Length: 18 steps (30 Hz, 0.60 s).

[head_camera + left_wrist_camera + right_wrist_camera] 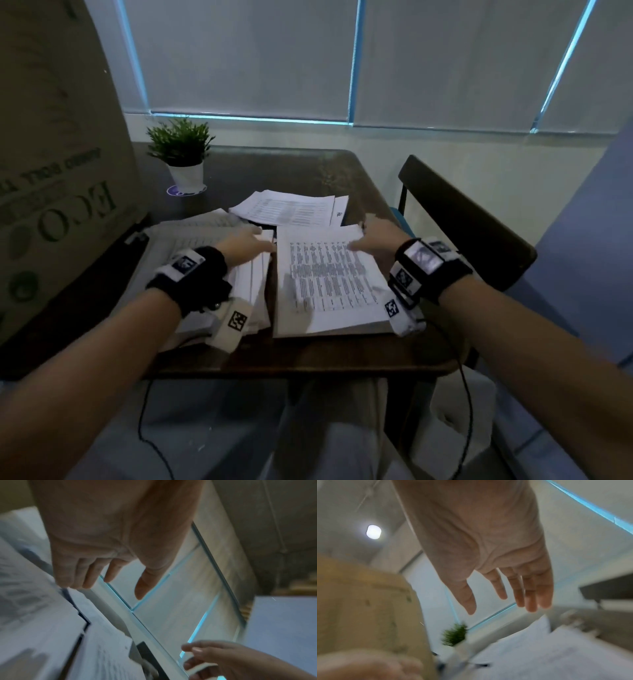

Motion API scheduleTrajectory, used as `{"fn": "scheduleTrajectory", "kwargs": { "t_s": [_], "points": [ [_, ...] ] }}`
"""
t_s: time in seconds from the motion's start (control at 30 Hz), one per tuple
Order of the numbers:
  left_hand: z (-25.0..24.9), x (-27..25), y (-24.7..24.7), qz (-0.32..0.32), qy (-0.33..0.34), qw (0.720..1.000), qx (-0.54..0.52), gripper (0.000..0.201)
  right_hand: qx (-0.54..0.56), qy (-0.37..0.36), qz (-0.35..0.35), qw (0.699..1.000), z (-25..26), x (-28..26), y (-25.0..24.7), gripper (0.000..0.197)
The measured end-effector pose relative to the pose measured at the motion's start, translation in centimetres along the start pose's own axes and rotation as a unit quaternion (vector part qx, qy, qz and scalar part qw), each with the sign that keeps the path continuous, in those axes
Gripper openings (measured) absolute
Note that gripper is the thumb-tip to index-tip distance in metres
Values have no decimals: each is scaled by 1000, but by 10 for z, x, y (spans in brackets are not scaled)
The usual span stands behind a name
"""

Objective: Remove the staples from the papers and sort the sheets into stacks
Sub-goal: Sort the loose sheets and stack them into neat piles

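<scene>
Three groups of printed sheets lie on the dark table (pixel 308 353). A left stack (pixel 251 281) sits under my left hand (pixel 253 245). A right stack (pixel 329 284) shows columns of text, and a looser pile (pixel 287 207) lies behind both. In the left wrist view my left hand (pixel 120 588) hovers over the sheets (pixel 42 615) with relaxed fingers and the thumb apart, holding nothing. My right hand (pixel 370 236) reaches over the right stack's far right corner. Its fingers (pixel 529 601) are straight above the paper (pixel 539 649). No staple or staple remover is visible.
A tall cardboard box (pixel 58 171) stands at the left edge of the table. A small potted plant (pixel 183 154) sits on a purple coaster at the back left. A dark chair (pixel 462 222) stands to the right. Thin cables hang from both wrists below the table's front edge.
</scene>
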State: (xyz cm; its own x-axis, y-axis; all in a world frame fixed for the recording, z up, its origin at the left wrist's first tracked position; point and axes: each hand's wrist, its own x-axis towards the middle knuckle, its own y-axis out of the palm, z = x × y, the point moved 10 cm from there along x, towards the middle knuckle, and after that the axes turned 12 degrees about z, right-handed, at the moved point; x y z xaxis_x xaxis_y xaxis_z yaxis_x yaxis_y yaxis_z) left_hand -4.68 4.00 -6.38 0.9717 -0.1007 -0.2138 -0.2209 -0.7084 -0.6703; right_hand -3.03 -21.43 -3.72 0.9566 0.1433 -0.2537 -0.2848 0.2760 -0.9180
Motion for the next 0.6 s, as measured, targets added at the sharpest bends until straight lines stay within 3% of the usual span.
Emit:
{"fn": "scheduleTrajectory", "kwargs": {
  "t_s": [0.07, 0.13, 0.2, 0.33, 0.47, 0.6],
  "points": [
    [18, -8, -37, -7, -9, 998, -64, 55, 98, -65, -1, 993, 45, -6, -18, 29],
    [56, -20, -75, -69, -66, 992, -88, 41, 250, -98, 74, 960, 87, 1, -5, 37],
    [108, -35, -104, -120, -150, 980, -57, 44, 324, -89, 162, 928, 122, 8, 27, 54],
    [189, -44, -107, -89, -268, 957, -72, 53, 289, -62, 260, 919, 159, 20, 93, 62],
    [193, -44, -93, -56, -280, 957, -50, 60, 150, -77, 265, 949, 185, 21, 116, 57],
    [193, -45, -100, -59, -279, 958, -35, 62, 121, -90, 305, 940, 200, 17, 125, 58]
  ]
}}
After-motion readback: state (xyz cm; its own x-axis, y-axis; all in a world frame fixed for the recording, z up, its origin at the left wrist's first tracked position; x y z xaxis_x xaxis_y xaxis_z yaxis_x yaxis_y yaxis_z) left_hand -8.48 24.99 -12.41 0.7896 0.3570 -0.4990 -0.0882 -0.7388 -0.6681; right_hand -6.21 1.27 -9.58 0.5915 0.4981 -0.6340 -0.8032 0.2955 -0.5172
